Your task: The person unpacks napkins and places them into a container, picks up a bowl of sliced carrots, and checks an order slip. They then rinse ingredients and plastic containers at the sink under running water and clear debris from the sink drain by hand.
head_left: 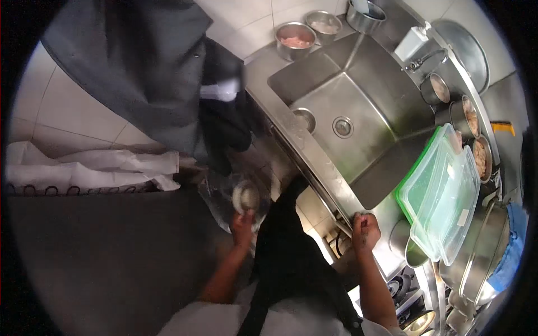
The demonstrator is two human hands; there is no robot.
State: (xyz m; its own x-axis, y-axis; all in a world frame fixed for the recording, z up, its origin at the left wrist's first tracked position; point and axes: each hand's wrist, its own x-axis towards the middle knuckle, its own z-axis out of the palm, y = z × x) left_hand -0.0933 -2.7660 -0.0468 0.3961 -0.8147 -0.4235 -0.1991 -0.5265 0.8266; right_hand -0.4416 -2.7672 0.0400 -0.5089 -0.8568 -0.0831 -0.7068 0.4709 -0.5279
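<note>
My left hand [242,228] is closed on a small round container [246,197] with whitish contents, low beside the dark apron I wear. Motion blurs it a little, and I cannot tell what the contents are. Around and under the container lies a clear plastic bag [217,196]. My right hand [365,228] is curled into a fist against the front edge of the steel sink counter [322,152]; no object shows in it.
Metal pots with pinkish contents [295,43] stand behind the sink [364,103]. More pots line its right side, beside clear plastic lids [448,196]. A soap bottle [412,43] stands near the faucet [417,63]. Dark fabric [140,67] hangs at upper left.
</note>
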